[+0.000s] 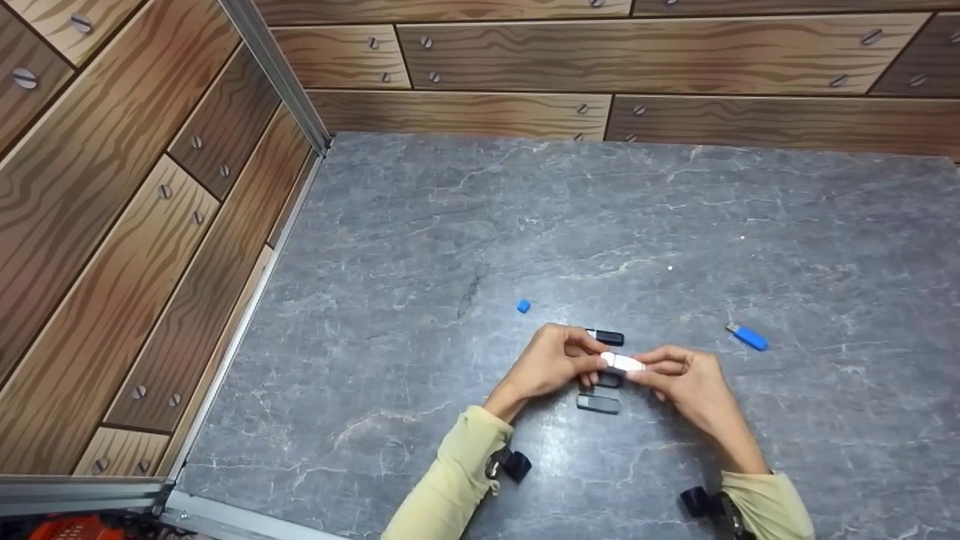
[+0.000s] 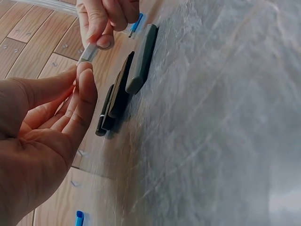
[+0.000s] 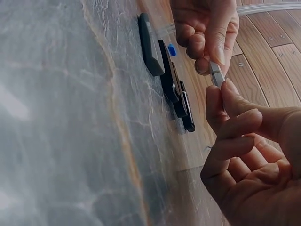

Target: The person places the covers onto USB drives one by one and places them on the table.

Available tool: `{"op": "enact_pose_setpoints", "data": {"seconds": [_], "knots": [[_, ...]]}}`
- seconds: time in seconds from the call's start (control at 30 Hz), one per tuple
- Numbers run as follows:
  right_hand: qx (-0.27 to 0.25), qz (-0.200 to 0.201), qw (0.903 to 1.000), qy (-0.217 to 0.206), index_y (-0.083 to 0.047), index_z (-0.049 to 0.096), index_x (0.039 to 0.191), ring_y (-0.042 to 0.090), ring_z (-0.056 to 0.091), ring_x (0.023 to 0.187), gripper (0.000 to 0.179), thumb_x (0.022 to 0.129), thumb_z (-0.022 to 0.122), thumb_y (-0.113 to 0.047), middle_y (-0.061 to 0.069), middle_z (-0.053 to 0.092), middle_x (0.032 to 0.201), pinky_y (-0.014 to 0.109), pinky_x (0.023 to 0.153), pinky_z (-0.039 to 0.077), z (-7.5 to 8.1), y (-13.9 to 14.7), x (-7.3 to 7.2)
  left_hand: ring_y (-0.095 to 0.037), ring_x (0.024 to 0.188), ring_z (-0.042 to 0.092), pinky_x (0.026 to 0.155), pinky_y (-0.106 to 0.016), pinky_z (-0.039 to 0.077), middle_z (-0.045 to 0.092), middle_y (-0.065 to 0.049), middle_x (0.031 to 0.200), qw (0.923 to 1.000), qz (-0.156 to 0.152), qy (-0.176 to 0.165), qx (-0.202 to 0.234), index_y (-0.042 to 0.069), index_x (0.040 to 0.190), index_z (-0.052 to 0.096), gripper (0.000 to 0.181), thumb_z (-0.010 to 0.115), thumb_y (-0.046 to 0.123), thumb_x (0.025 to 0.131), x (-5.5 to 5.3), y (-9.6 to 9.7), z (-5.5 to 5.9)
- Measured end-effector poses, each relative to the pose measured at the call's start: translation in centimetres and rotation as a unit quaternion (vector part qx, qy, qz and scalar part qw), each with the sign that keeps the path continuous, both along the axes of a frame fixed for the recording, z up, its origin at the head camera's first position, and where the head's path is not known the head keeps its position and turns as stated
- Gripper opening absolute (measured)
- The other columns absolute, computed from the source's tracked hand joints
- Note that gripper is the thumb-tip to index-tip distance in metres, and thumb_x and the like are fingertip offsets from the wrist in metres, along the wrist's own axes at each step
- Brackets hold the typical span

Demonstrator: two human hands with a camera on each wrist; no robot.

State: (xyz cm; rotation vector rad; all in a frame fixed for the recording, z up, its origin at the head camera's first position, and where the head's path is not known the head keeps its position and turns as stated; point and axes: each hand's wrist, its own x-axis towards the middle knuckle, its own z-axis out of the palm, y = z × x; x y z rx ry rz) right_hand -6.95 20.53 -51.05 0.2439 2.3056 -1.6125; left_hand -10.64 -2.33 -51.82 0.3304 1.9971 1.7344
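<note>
Between the fingertips of both hands is a small white USB stick, held above the table with a seam across it. My left hand pinches its left end, while the thumb and fingers of my right hand pinch the right end. Fingertips hide both ends; the wrist views show the middle of the stick bridging the two hands. Just under and around it lie a black USB stick, a dark one partly covered by the left fingers, and a grey one nearer the body.
A blue USB stick lies off to the right with its metal plug bare. Left of the hands, farther back, sits a small blue cap. Wood-patterned panels border the grey marbled table at the back and left.
</note>
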Motion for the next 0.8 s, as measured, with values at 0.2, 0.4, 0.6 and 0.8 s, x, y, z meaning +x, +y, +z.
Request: {"op": "enact_pose_setpoints", "data": {"seconds": [0.2, 0.4, 0.6, 0.8], "knots": [[0.012, 0.007, 0.9999, -0.003, 0.002, 0.076, 0.118, 0.004, 0.057, 0.055, 0.037, 0.089, 0.086, -0.018, -0.005, 0.079, 0.077, 0.02, 0.047, 0.043, 0.5, 0.0, -0.4, -0.008, 0.06, 0.068, 0.065, -0.033, 0.066, 0.08, -0.024, 0.097, 0.9999, -0.004, -0.008, 0.008, -0.005, 0.112, 0.076, 0.02, 0.076, -0.004, 0.092, -0.3, 0.0, 0.1], [0.006, 0.023, 0.9997, 0.002, 0.002, 0.074, 0.118, 0.005, 0.058, 0.056, 0.036, 0.09, 0.085, -0.016, -0.007, 0.081, 0.081, 0.021, 0.049, 0.047, 0.9, 0.4, -1.0, -0.009, 0.059, 0.068, 0.065, -0.037, 0.066, 0.079, -0.026, 0.095, 1.0, -0.003, 0.005, -0.002, -0.003, 0.113, 0.077, 0.019, 0.076, 0.0, 0.094, -0.6, 0.1, 0.5], [0.007, 0.034, 0.9987, 0.038, 0.003, 0.073, 0.118, 0.005, 0.06, 0.059, 0.036, 0.09, 0.084, -0.016, -0.008, 0.081, 0.085, 0.021, 0.051, 0.047, 1.1, 0.3, -1.8, -0.01, 0.062, 0.07, 0.064, -0.032, 0.065, 0.08, -0.022, 0.093, 0.9984, 0.003, 0.04, -0.039, 0.0, 0.115, 0.078, 0.022, 0.077, 0.003, 0.094, -1.3, 0.1, 1.0], [0.043, 0.052, 0.9934, 0.093, 0.004, 0.073, 0.115, 0.005, 0.067, 0.07, 0.031, 0.09, 0.083, -0.012, 0.014, 0.082, 0.098, 0.02, 0.059, 0.053, 1.4, 0.0, -3.0, -0.014, 0.064, 0.071, 0.057, -0.027, 0.06, 0.081, -0.015, 0.095, 0.9917, -0.014, 0.078, -0.102, 0.002, 0.115, 0.077, 0.021, 0.077, 0.006, 0.095, -2.7, -0.1, 1.6]]}}
